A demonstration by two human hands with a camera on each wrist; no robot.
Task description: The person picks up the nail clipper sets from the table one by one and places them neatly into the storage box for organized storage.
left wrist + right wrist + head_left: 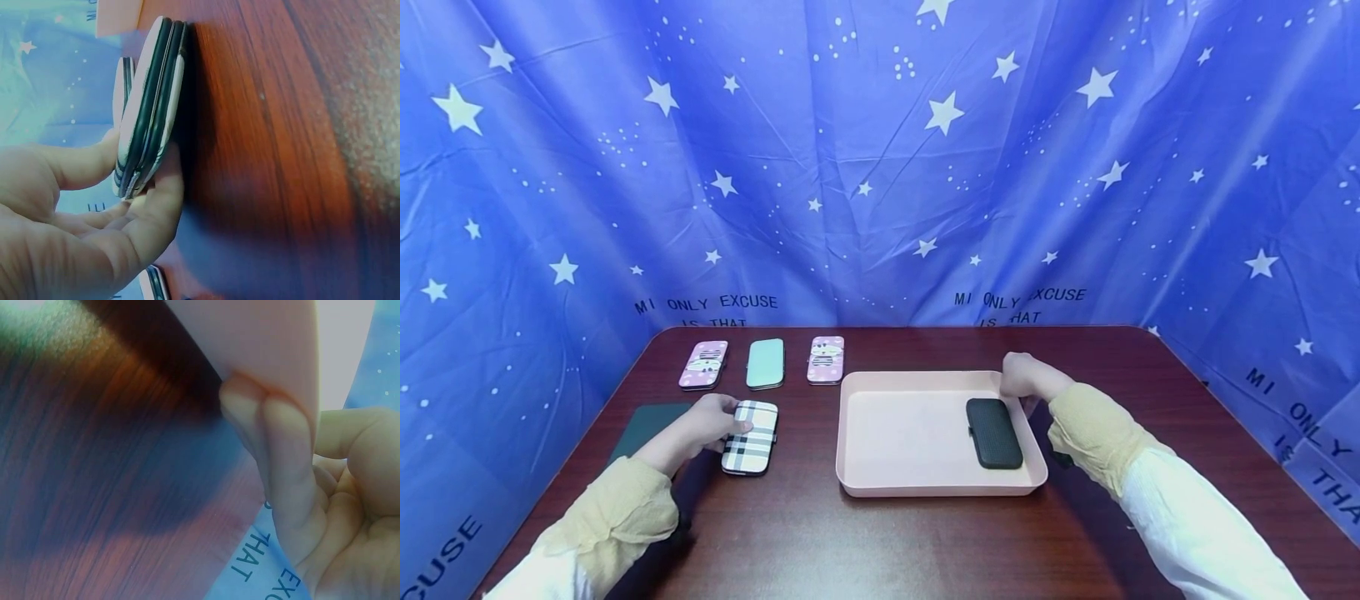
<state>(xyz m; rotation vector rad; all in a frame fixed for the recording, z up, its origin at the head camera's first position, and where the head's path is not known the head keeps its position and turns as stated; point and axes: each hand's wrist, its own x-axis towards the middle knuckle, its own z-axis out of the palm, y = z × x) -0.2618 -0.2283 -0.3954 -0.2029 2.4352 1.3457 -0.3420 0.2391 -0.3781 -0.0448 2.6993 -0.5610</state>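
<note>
My left hand (703, 425) pinches a flat plaid clasp case (750, 446) in white, black and grey. In the left wrist view the thumb lies on one face of the case (153, 94) and fingers (159, 212) support the other, with the case tilted off the table. At the right, my right hand (1022, 375) grips the side wall of a pale pink tray (940, 490). Seen from the right wrist, fingers (287, 456) press the wall's outside, and the thumb is on the inner side. Inside the tray, at its right, lies a black ribbed case (995, 433).
Behind the left hand lie a pink patterned case (703, 365), a mint green case (765, 363) and another pink case (826, 360). A flat dark green thing (643, 425) is partly hidden by the left arm. A blue starred curtain (880, 167) hangs behind the brown table (820, 542).
</note>
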